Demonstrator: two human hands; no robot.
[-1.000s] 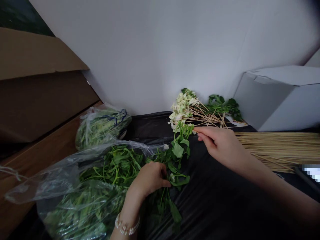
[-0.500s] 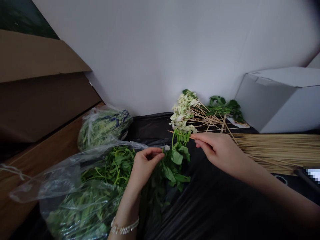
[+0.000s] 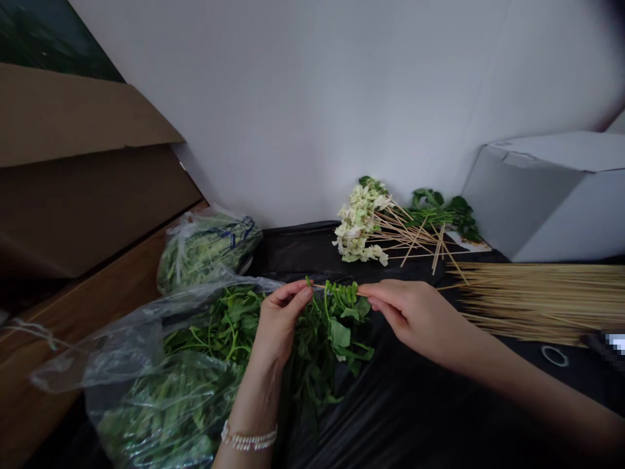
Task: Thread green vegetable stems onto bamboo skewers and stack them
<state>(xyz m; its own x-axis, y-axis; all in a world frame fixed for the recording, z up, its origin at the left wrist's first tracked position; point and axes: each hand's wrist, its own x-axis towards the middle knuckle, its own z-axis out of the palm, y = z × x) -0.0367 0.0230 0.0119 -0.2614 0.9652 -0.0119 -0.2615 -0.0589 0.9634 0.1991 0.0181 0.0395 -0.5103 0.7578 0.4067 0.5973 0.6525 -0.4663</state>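
Between finger and thumb, my right hand (image 3: 407, 309) grips a thin wooden skewer (image 3: 319, 286) that points left. Several green leafy stems (image 3: 342, 294) are threaded side by side on it, their leaves (image 3: 340, 332) hanging below. My left hand (image 3: 286, 316) pinches another green stem (image 3: 308, 281) at the skewer's tip; whether the tip has pierced it I cannot tell. Just left of and below my left hand, an opened clear plastic bag (image 3: 131, 345) holds loose leafy greens (image 3: 229, 319).
Skewered pale leafy pieces (image 3: 359, 221) lie by the white wall, beside green bunches (image 3: 434, 208). Bare skewers (image 3: 537, 299) are piled at right, below a white box (image 3: 551, 195). A second bag of greens (image 3: 209, 247) and a cardboard box (image 3: 88, 208) stand left. A ring (image 3: 555, 355) lies at right.
My right hand has lowered the skewer with its stems, away from the pale pieces. My left hand has brought its pinched stem up to the skewer's tip.
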